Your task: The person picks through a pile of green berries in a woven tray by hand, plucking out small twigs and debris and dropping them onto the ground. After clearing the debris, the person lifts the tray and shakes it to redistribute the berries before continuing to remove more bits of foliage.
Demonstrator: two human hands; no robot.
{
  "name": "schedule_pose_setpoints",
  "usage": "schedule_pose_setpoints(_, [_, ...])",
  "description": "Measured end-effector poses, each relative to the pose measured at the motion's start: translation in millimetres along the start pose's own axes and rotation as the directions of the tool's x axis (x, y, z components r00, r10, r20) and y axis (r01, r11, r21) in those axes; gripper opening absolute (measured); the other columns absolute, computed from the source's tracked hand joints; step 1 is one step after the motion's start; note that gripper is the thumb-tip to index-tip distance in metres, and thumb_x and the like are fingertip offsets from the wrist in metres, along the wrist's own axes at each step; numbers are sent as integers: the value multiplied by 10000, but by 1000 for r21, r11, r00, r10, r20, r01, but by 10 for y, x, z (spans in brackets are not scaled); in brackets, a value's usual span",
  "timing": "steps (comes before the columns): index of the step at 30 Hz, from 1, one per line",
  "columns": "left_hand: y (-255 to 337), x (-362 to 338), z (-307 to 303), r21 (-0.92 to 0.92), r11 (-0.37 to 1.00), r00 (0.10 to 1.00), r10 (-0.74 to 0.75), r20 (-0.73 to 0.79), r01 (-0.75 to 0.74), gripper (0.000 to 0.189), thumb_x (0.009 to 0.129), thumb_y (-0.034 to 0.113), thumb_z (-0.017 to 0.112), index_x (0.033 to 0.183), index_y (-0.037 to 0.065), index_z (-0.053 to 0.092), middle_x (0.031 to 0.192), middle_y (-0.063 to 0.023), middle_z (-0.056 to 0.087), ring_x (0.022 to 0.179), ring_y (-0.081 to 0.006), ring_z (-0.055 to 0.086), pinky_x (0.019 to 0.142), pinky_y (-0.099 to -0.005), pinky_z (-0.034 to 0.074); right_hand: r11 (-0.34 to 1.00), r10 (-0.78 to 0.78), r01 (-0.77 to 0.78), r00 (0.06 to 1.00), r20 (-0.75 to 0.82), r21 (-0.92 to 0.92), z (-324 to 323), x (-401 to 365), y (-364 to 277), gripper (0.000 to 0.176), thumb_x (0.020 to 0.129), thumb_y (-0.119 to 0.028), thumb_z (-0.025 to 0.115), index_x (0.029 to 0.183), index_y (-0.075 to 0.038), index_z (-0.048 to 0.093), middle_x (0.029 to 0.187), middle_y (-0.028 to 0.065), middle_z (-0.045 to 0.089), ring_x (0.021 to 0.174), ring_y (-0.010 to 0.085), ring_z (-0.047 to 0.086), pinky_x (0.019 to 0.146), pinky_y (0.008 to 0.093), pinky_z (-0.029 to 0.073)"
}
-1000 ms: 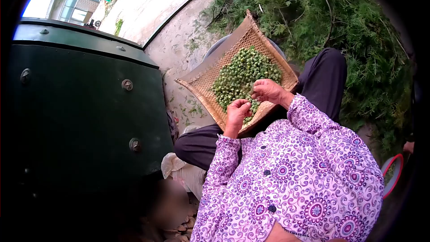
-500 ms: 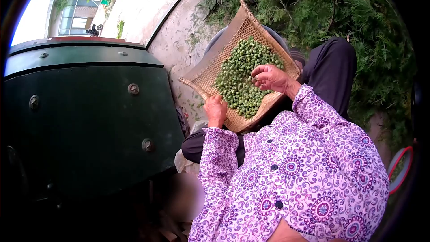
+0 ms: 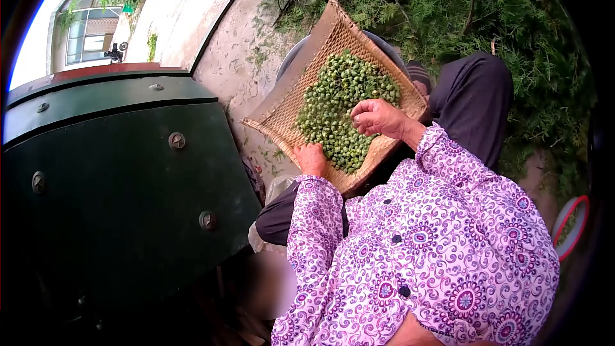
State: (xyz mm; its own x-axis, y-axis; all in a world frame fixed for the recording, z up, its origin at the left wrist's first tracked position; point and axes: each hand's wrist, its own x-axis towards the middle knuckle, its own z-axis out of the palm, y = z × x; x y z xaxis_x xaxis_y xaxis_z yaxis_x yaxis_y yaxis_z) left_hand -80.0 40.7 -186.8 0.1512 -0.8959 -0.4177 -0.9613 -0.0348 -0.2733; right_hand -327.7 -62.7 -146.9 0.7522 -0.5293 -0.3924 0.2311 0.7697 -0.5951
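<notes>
A woven wicker scoop basket [image 3: 282, 118] lies tilted over my lap, holding a heap of small round green cones or fruits [image 3: 336, 99]. My left hand [image 3: 311, 159] is at the near left rim, its fingers bent over the edge onto the weave beside the heap; the thumb is hidden. Over the right part of the heap is my right hand [image 3: 379, 119], thumb and fingers curled together. Whatever may be between those fingertips is too small to make out.
A grey basin [image 3: 392, 51] shows partly beneath the basket. Cut green branches [image 3: 410, 0] cover the ground ahead and right. A dark green metal panel with star studs [image 3: 128, 179] stands at my left. A red-rimmed object [image 3: 571, 227] lies far right.
The view has shifted slightly, so the basket sits further left. My right hand has come lower over the heap, and my left hand's fingers lie flatter over the rim.
</notes>
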Motion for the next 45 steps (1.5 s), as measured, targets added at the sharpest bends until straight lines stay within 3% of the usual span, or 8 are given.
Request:
schedule_pose_setpoints(9, [-134, 6, 73, -409, 911, 991, -102, -83, 60, 196, 723, 140, 599, 894, 54, 643, 747, -93, 646, 630, -245, 597, 674, -329, 461, 1000, 23, -23, 1000, -1, -7, -2, 38, 81, 141, 800, -138, 593, 901, -45, 564, 759, 33, 603, 631, 94, 576, 551, 216, 480])
schedule_pose_setpoints(12, [-62, 8, -152, -981, 97, 982, -103, 157, 167, 85, 770, 47, 600, 832, -12, 600, 692, -9, 572, 608, -90, 523, 566, -221, 447, 996, 75, -73, 997, 33, -54, -52, 129, 195, 165, 794, -177, 607, 893, -52, 565, 762, 26, 596, 651, 100, 572, 568, 227, 480])
schedule_pose_setpoints(17, [387, -148, -695, -991, -69, 993, 36, 110, 112, 120, 779, 10, 589, 897, -5, 581, 782, -21, 592, 677, -111, 558, 634, -243, 480, 958, 98, -105, 994, -40, -267, 71, 134, 324, 324, 825, -350, 603, 951, -60, 530, 818, 11, 557, 686, 113, 554, 569, 222, 474])
schedule_pose_setpoints(21, [422, -142, -903, -950, -261, 951, 295, 91, 172, 299, 759, -19, 606, 1049, -5, 533, 892, -60, 598, 770, -134, 588, 678, -272, 507, 978, 208, -207, 977, 42, -20, 31, 224, 484, 243, 857, -297, 565, 930, -67, 533, 755, 13, 561, 630, 110, 551, 525, 224, 468])
schedule_pose_setpoints(24, [32, -14, -683, -993, -30, 994, -17, 111, 110, 269, 750, 4, 604, 1014, -10, 557, 854, -72, 602, 695, -140, 582, 634, -256, 504, 992, 127, -128, 989, -82, -1, -63, 326, 525, 159, 863, -204, 541, 885, -47, 549, 708, 36, 583, 569, 93, 565, 450, 227, 464])
schedule_pose_setpoints(27, [-159, -60, -440, -617, 776, 989, -149, 21, 130, 144, 730, 96, 624, 813, -23, 629, 713, -38, 625, 645, -114, 573, 597, -262, 469, 990, 144, -144, 984, -107, 0, -43, 285, 400, 175, 882, -204, 505, 926, -37, 536, 727, 43, 586, 556, 99, 567, 429, 225, 460])
schedule_pose_setpoints(33, [357, -210, -371, -995, 100, 993, -119, -9, 3, 121, 789, 83, 606, 860, -12, 629, 705, 12, 593, 613, -56, 503, 554, -201, 419, 960, 172, -158, 984, -40, 230, -73, 273, 433, 215, 930, -183, 387, 1040, -36, 500, 955, 95, 575, 814, 180, 585, 675, 307, 503])
schedule_pose_setpoints(45, [872, -212, -450, -983, 58, 968, -174, -181, -173, 163, 770, 15, 632, 930, -12, 623, 837, -27, 630, 737, -77, 571, 645, -205, 476, 962, 121, -117, 993, -3, 248, -1, 383, 627, 280, 934, -184, 402, 1146, -19, 482, 1013, 78, 529, 875, 160, 525, 760, 315, 472])
